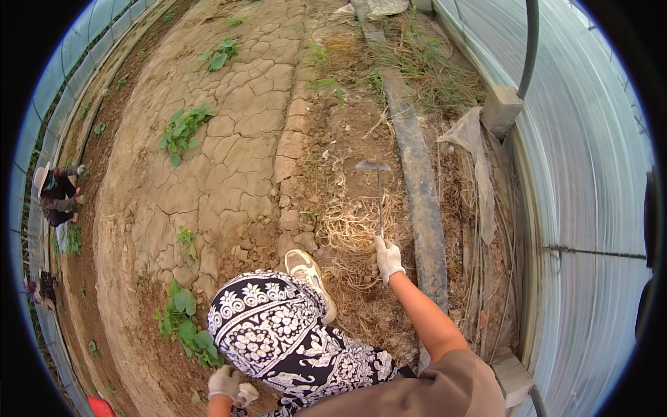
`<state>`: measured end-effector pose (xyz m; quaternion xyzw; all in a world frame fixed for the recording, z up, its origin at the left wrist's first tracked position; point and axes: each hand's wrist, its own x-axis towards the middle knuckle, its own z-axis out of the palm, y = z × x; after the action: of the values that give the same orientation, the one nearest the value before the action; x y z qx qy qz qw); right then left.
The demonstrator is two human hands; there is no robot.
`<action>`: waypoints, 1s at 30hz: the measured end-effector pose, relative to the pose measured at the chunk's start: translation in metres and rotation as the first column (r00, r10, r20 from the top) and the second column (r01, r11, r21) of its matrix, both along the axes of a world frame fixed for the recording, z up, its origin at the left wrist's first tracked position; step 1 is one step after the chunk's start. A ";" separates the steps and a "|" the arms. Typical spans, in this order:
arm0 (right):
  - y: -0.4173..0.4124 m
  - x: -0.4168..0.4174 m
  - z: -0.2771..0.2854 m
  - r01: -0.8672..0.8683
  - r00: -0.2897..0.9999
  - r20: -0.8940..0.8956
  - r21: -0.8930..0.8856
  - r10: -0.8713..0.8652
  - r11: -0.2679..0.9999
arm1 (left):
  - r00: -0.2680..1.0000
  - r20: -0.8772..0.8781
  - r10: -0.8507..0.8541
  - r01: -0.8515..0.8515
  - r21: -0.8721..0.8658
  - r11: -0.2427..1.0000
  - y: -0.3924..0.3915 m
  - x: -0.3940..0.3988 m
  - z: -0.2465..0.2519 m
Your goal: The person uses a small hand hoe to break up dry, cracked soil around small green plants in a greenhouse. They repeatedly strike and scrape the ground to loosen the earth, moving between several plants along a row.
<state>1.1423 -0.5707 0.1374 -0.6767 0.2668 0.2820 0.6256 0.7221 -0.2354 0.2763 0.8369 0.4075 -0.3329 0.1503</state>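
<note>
My right hand (388,259), in a pale work glove, grips the thin shaft of a small hand hoe (380,200). Its wide metal blade (372,166) points away from me, over or on the bare soil beyond a heap of dry roots and stems (346,224). Beside my knee, low in the picture, is my gloved left hand (224,383), close to a leafy green plant (187,328). Its fingers are partly hidden, so whether it holds anything is unclear. A pale object (247,393), possibly my other shoe, shows next to it.
A dark flat strip (417,177) runs along the soil to my right. Past it are a concrete block (503,109), a metal pipe (530,47) and plastic greenhouse sheeting (589,198). Leafy plants (183,130) grow in cracked earth. Another person (54,195) crouches at far left.
</note>
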 end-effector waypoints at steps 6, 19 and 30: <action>0.021 0.006 -0.025 -0.317 0.858 0.308 -0.310 0.410 0.896 | 0.971 0.101 -0.215 0.192 0.197 0.961 0.072 0.032 0.112; 0.253 0.043 0.115 -0.966 0.252 -0.259 -0.120 0.933 0.228 | 0.985 -0.152 -0.083 0.038 -0.277 0.960 0.199 0.025 0.039; 0.446 0.002 -0.054 -0.642 0.240 0.076 -0.736 0.968 0.217 | 0.757 0.639 0.134 0.081 -0.296 0.952 0.169 0.088 -0.267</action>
<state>1.1443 -0.1252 0.0832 -0.9037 -0.2675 0.2853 0.1742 0.8105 -0.0666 0.0097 0.8606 0.2852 -0.0772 0.4149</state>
